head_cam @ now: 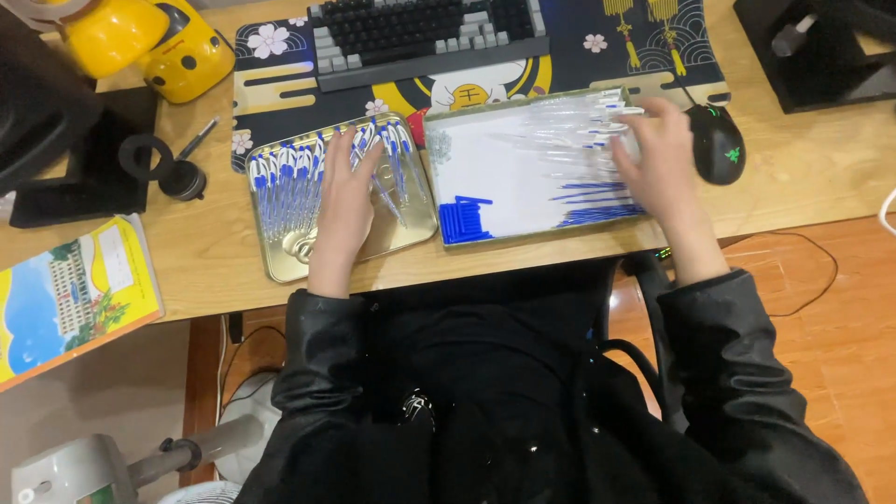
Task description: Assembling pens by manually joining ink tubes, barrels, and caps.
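While the left hand (343, 201) lies flat, fingers spread, on finished pens (289, 177) in the metal tray (280, 266), the right hand (658, 159) rests open on clear barrels (579, 126) in the white tray (495, 168) — blue refills (597, 201) & caps (464, 219) remain, so approx. half is left.

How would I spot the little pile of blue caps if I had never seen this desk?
Start at the wooden desk and find the white tray in front of the keyboard, under the right hand. In its near left corner lies the pile of blue caps. They are short solid blue pieces, unlike the long thin refills fanned out at the tray's right.
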